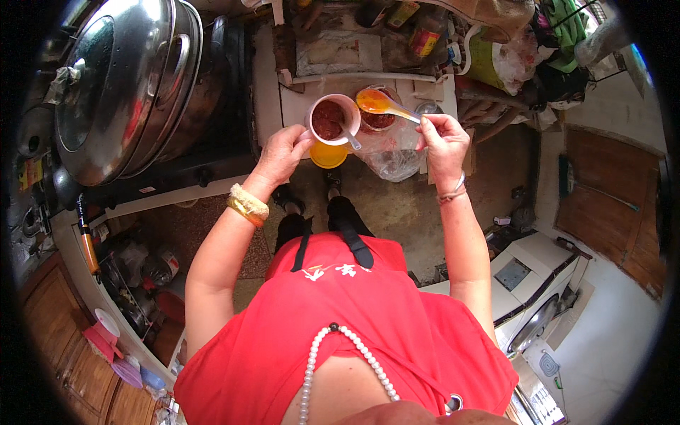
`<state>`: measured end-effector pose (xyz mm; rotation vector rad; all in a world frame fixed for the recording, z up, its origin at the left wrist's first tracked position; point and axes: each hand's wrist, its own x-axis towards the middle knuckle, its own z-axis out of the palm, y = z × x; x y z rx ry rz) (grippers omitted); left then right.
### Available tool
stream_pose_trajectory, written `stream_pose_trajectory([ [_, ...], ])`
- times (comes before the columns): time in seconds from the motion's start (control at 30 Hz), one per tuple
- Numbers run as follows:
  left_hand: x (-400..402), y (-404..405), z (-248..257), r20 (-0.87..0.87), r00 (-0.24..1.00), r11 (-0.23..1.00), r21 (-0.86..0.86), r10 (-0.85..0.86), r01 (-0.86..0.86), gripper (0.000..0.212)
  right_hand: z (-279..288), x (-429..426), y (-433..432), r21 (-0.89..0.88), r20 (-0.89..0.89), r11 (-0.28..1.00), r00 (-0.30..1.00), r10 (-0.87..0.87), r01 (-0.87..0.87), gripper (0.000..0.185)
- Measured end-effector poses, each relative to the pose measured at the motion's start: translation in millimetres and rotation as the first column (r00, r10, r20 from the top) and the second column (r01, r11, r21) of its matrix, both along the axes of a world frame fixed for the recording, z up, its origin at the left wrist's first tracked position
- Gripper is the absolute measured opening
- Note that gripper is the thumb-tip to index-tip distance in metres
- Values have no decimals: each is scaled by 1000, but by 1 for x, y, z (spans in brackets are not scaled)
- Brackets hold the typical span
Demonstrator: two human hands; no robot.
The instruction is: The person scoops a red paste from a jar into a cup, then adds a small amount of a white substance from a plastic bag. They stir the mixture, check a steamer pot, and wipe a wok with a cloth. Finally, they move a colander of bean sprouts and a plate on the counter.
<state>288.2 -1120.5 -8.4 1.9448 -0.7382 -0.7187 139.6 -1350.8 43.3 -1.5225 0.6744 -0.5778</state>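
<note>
My left hand point(284, 154) grips a pale pink mug point(353, 118) by its left side. Dark red sauce point(326, 118) fills part of the mug, and a spoon point(351, 137) leans in it with its handle over the rim. In my right hand point(442, 141) is a translucent spoon point(406, 112), its bowl coated with orange-red oil. The spoon's bowl hangs over a glass jar point(392, 121) that holds a similar red sauce. Below the mug a yellow lid point(328, 155) is partly hidden. A clear plastic bag point(396, 156) lies at the counter's front edge, beside the jar.
A large lidded metal pot point(133, 90) stands on the stove at left. Behind the white counter point(292, 103) are bottles point(427, 34) and a tray-like board point(340, 53). Bags and cloths point(510, 58) crowd the back right. A tiled counter point(523, 271) stands to my right.
</note>
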Motion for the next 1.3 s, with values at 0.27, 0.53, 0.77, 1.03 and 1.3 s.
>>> stream_pose_trajectory([
  [0.27, 1, 6, -2, 37, 999, 1000, 23, 5, -6, 15, -59, 15, -13, -671, -213, 738, 973, -93, -77, 4],
  [0.53, 1, 4, 0, 44, 999, 999, 42, -10, 8, 16, -85, 18, -14, -257, -345, 965, 938, -45, -48, 5],
  [0.77, 1, 2, -1, -7, 1000, 1000, 22, 10, -9, 14, -61, 11, -25, 351, -260, 934, 965, 27, 68, 7],
  [1.03, 3, 0, -2, -5, 1000, 1000, 3, 4, -4, 14, -53, -4, -36, 354, -227, 927, 973, -40, 121, 7],
  [1.3, 8, -9, 1, 67, 997, 999, 30, -35, 33, 16, -14, -13, -41, 359, -72, 929, 995, -64, 86, 7],
])
